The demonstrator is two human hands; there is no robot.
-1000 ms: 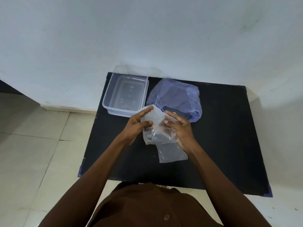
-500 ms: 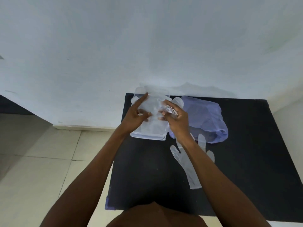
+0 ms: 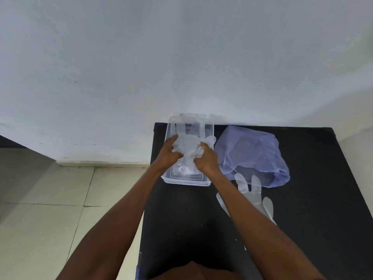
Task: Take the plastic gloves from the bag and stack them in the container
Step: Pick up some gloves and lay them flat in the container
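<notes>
A clear rectangular plastic container [image 3: 170,179] stands at the far left corner of the black table. Both my hands reach into it. My left hand [image 3: 169,153] and my right hand [image 3: 205,158] press on a clear plastic glove [image 3: 188,150] that lies in the container, its fingers spread toward the wall and one draped over the right rim. A bluish see-through bag [image 3: 252,152] lies crumpled to the right of the container. Another clear glove [image 3: 254,197] lies flat on the table in front of the bag, partly hidden by my right forearm.
The black table [image 3: 312,219] stands against a white wall [image 3: 181,57]. Its left edge drops to a tiled floor [image 3: 50,209]. The container sits close to the left and far edges.
My hands carried the glove from the table's middle over to the container and lowered it inside. A second glove now lies on the table near the bag. The camera view shifted left.
</notes>
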